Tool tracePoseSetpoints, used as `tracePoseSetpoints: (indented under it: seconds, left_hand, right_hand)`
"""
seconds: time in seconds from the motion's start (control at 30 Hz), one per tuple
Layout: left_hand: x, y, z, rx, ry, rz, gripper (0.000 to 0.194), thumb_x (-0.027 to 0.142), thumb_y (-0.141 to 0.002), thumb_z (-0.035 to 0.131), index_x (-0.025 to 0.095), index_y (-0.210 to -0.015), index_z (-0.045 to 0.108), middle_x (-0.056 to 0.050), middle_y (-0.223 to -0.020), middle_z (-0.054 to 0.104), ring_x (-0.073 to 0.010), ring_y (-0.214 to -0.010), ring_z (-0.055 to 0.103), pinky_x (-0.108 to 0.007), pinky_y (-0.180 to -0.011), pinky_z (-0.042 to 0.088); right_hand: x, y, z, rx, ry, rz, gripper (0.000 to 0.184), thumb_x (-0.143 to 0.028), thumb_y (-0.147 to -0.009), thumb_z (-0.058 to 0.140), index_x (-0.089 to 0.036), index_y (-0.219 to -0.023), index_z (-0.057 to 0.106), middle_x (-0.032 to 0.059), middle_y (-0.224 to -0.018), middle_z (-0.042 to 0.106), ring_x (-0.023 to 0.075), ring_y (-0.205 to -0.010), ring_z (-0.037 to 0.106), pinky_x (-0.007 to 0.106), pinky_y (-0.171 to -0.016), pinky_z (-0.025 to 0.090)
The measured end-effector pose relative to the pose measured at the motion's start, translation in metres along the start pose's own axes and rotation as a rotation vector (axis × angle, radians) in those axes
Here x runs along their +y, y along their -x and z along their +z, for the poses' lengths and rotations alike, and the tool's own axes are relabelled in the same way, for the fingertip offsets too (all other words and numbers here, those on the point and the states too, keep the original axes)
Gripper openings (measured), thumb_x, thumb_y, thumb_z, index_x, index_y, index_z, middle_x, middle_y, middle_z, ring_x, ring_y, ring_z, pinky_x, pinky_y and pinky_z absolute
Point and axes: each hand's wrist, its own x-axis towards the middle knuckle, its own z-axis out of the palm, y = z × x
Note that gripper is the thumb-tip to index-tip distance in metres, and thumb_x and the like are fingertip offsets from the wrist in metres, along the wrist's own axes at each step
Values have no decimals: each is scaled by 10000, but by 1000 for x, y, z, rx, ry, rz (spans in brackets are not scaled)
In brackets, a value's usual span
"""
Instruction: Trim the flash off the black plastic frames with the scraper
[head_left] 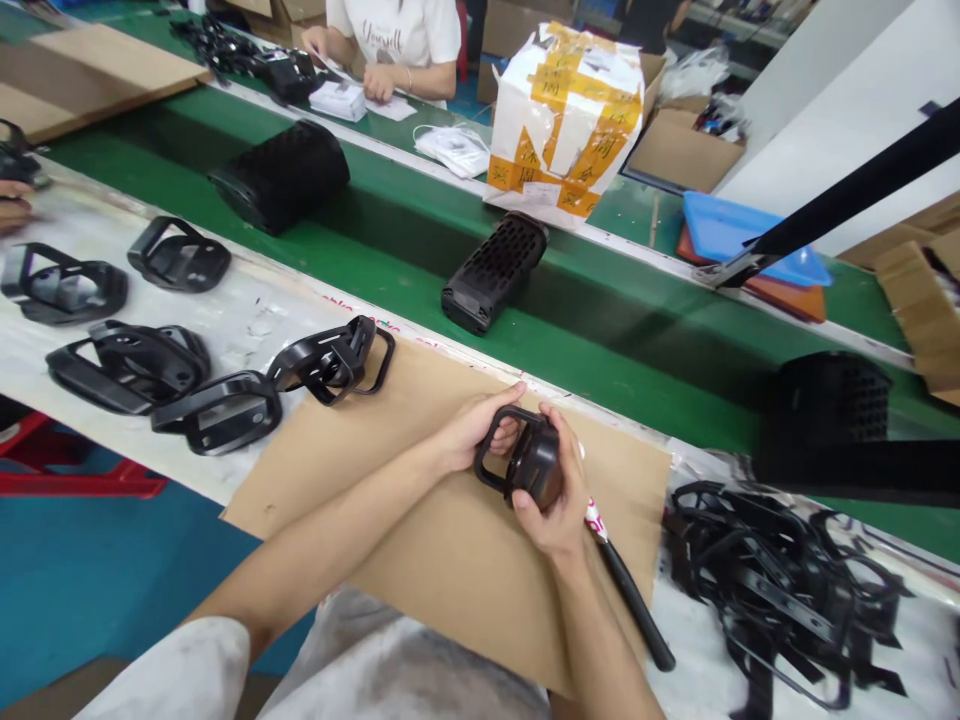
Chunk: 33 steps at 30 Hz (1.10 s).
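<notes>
Both my hands hold one black plastic part [525, 462] with a loop handle, over a brown cardboard sheet [420, 540] on the bench. My left hand [476, 428] grips the loop side, fingers curled round it. My right hand [559, 490] wraps the rounded body from the right. A black-handled tool [634, 600] lies on the cardboard just under my right wrist. A tangled heap of black frames [780, 580] lies to the right.
Several finished black parts [217, 410] lie in rows on the white bench at left. Black grille housings [495, 270] sit on the green conveyor [375, 250]. A taped white box [562, 115], a blue tray [739, 235] and a seated person [397, 45] are beyond. Another person's hand [11, 205] shows at far left.
</notes>
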Motion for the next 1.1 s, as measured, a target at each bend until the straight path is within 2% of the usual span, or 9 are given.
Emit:
tracePoseSetpoints:
  seconds: [0.13,0.3,0.47,0.6,0.77,0.83,0.93,1.03,1.1]
  left_hand:
    - [5,2,-2,-85,8,-79,707,659,-948,555,171,-501,306,16,-408,272,-71,-362,275,-225,-406,159]
    - [10,5,1,-97,-53,-100,720,634,-965,530,166,-460,319,8,-400,266,-64,-352,270,-232,-415,154]
    - [7,9,4,-75,-49,-54,627,446,-920,605,173,-455,284,19,-372,226,-46,-328,197,-246,-419,79]
    - [6,12,7,-32,-44,19,592,420,-837,686,174,-448,313,26,-364,229,-41,-321,209,-252,-416,77]
    - [6,11,9,-42,-29,53,650,516,-770,760,174,-445,311,33,-360,234,-37,-322,216,-242,-411,105]
    - [5,8,7,-34,-66,75,692,621,-794,729,177,-465,313,28,-375,257,-43,-337,234,-239,-416,132]
    - [6,6,3,36,-173,136,690,724,-847,645,169,-538,376,16,-440,341,-64,-405,326,-228,-457,244]
    - [8,7,2,-21,-176,97,666,749,-847,629,167,-635,385,23,-533,366,-68,-484,339,-222,-507,288]
    - [9,9,2,24,-178,167,628,706,-834,668,164,-682,388,27,-596,364,-68,-529,333,-217,-527,287]
  right_hand:
    - [-2,0,-1,-15,43,-38,854,-536,-916,647,-169,-1630,355,186,-1564,446,352,-1444,455,551,-1188,388]
    - [-4,0,1,-14,55,-54,895,-467,-864,700,-171,-1634,354,187,-1568,438,360,-1452,443,560,-1200,375]
    - [-3,0,4,-12,28,-75,909,-450,-823,719,-170,-1619,384,193,-1551,448,370,-1447,447,567,-1198,383]
    - [0,-1,4,-17,17,-105,916,-446,-798,729,-167,-1608,403,197,-1543,452,383,-1437,456,583,-1189,392]
    - [2,-4,4,-12,-6,-116,904,-444,-803,721,-173,-1606,404,198,-1558,440,399,-1442,448,613,-1192,375]
    - [2,-3,3,2,-10,-94,885,-445,-825,703,-178,-1610,394,192,-1561,441,392,-1447,444,612,-1198,366]
    - [3,-1,3,8,13,-73,881,-433,-834,697,-186,-1616,375,186,-1568,433,381,-1450,443,607,-1201,367]
    - [2,-3,2,-15,104,-69,914,-388,-818,729,-209,-1626,341,176,-1610,369,369,-1492,388,601,-1225,334]
    - [-2,-7,-3,-72,185,-28,914,-358,-843,735,-227,-1640,307,160,-1662,278,345,-1546,303,571,-1248,308]
